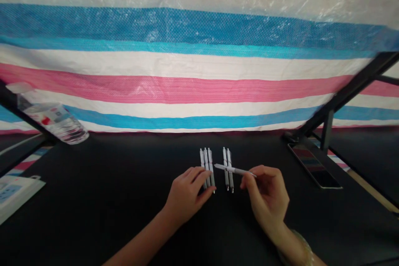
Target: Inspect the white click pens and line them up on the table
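On the black table, three slim white-and-grey pens lie side by side, pointing away from me. My left hand rests over their near halves, thumb and fingers curled on them and partly hiding them. Two more such pens lie parallel just to the right, a small gap apart from the three. My right hand pinches another white-and-grey pen between thumb and fingers. That pen is held crosswise over the pair, its white end to the left; whether it touches them I cannot tell.
A smartphone lies at the right beside a black metal bar. At the left are a clear plastic bottle, tilted, and a white box-like object. A striped plastic sheet hangs behind the table's far edge.
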The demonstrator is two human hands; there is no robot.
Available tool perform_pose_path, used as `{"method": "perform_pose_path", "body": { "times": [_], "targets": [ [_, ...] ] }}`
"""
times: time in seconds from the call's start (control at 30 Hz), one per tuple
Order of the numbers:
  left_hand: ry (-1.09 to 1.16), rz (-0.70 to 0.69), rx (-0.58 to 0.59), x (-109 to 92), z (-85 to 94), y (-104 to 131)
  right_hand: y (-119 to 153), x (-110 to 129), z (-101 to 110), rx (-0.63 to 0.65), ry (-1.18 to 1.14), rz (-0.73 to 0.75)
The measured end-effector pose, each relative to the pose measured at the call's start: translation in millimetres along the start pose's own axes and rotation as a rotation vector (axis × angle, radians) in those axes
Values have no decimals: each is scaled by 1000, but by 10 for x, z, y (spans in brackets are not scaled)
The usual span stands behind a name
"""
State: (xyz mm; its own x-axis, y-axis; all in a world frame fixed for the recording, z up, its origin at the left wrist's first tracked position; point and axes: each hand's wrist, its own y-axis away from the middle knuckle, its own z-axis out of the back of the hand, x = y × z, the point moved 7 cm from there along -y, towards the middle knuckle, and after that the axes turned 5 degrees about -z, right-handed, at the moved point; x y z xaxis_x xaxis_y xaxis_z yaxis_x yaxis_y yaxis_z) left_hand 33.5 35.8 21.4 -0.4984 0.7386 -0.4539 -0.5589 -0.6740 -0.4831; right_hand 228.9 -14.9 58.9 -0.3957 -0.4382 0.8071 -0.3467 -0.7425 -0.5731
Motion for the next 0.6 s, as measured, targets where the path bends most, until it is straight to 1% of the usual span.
{"method": "perform_pose_path", "body": {
  "times": [0.03, 0.1, 0.17, 0.2, 0.27, 0.33, 0.4, 0.47, 0.5, 0.53, 0.6],
  "targets": [
    [92, 94, -36, 60, 46, -4, 7, -28, 8, -22, -67, -68],
    [335, 314, -100, 204, 87, 7, 22, -63, -23, -24, -194, -187],
    [647, 507, -135, 311, 39, 33, 57, -85, -105, 25, -289, -294],
    [803, 574, -137, 333, -4, 39, 87, -91, -157, 66, -321, -337],
    [1068, 650, -160, 337, -68, 39, 170, -91, -250, 140, -354, -390],
    [1253, 693, -236, 339, -74, 35, 266, -75, -321, 204, -342, -402],
    [1383, 737, -333, 353, -56, 39, 360, -54, -410, 305, -299, -395],
    [1468, 784, -382, 365, -52, 42, 452, -81, -521, 426, -291, -449],
    [1496, 806, -390, 370, -55, 42, 502, -123, -583, 486, -320, -517],
    [1517, 823, -392, 376, -60, 43, 562, -180, -651, 552, -368, -615],
    [1526, 836, -379, 385, -72, 43, 719, -296, -785, 688, -496, -863]
  ]
}}
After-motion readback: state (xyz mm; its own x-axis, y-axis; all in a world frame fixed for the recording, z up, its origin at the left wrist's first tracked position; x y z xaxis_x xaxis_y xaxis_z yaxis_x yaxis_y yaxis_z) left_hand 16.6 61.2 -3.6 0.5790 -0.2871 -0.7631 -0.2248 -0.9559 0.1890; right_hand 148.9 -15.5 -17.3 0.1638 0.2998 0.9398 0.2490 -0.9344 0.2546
